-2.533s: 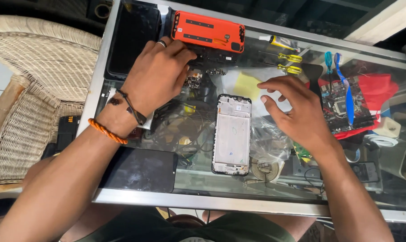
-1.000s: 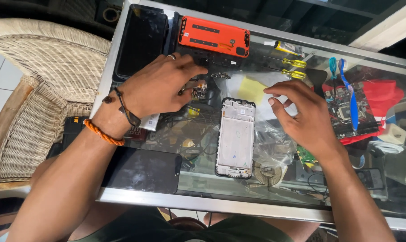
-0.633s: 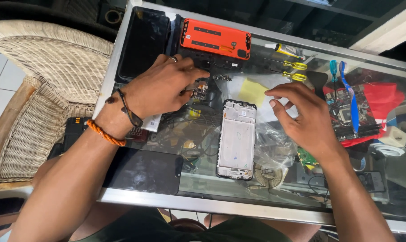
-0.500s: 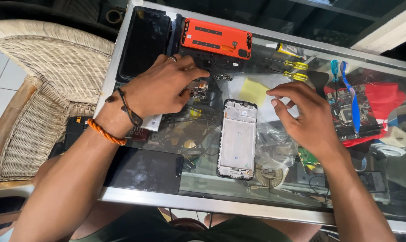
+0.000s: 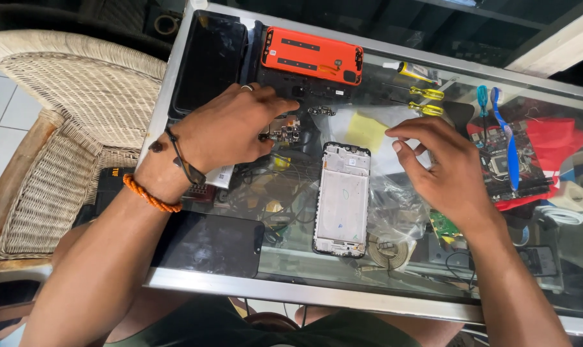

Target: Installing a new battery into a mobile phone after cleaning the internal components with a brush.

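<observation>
From the head camera, the left hand [image 5: 224, 125] rests on the glass desk [image 5: 291, 286], its fingers pinched narrow on a small circuit board [image 5: 285, 133] just below the orange phone back cover [image 5: 312, 56]. The right hand [image 5: 449, 170] hovers with fingers loosely spread, holding nothing, over a clear plastic bag [image 5: 381, 193] with a yellow square label [image 5: 366, 132]. A white phone frame [image 5: 341, 199] lies between the hands.

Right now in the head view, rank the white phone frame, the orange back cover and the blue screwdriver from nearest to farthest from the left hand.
1. Orange back cover, just beyond the left hand.
2. White phone frame, to its right, nearer the person.
3. Blue screwdriver, far right, past the right hand.
</observation>
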